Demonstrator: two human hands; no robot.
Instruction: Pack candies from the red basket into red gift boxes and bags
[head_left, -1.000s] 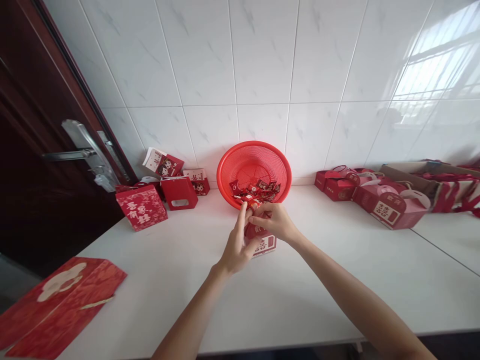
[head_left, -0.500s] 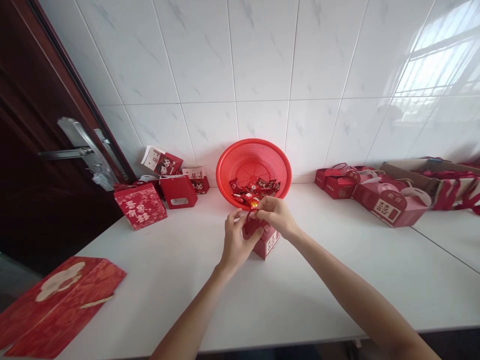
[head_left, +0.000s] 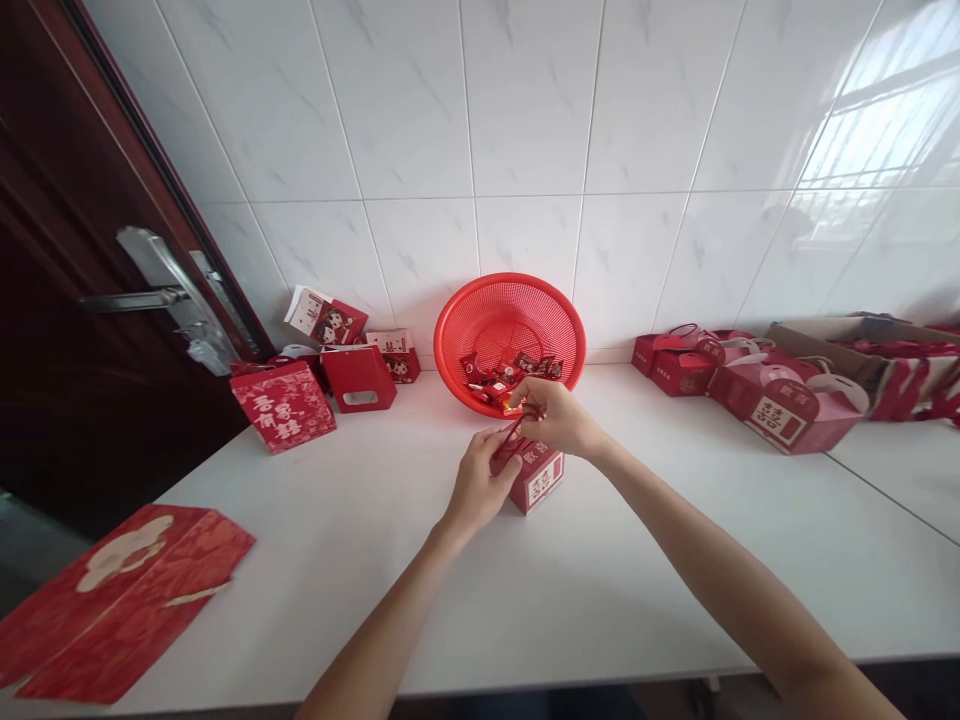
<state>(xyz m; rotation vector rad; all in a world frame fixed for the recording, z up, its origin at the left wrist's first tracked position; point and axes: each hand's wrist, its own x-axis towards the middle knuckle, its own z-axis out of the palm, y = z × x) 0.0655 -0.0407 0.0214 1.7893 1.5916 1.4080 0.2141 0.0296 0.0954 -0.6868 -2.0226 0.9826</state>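
A small red gift box (head_left: 541, 482) with a white double-happiness label stands on the white table, just in front of a red mesh basket (head_left: 510, 285). My left hand (head_left: 480, 478) is closed around the box's left side, thumb against its front. Above the box top, my right hand (head_left: 559, 418) pinches a dark red cord (head_left: 513, 432) that loops from the box. Its fingertips are partly hidden. Wrapped candies (head_left: 510, 375) lie in the bottom of the basket, right behind my hands.
Assembled red boxes (head_left: 285, 408) stand at the back left. A flat red gift bag (head_left: 142, 600) lies at the front left. On the right are more candy boxes (head_left: 787, 405) and a carton (head_left: 892, 360) with red ribbons. A door handle (head_left: 142, 300) is at the left.
My right hand has drawn the cord slightly up and to the right, and more of the box's printed top shows. My left hand stays at the box's side.
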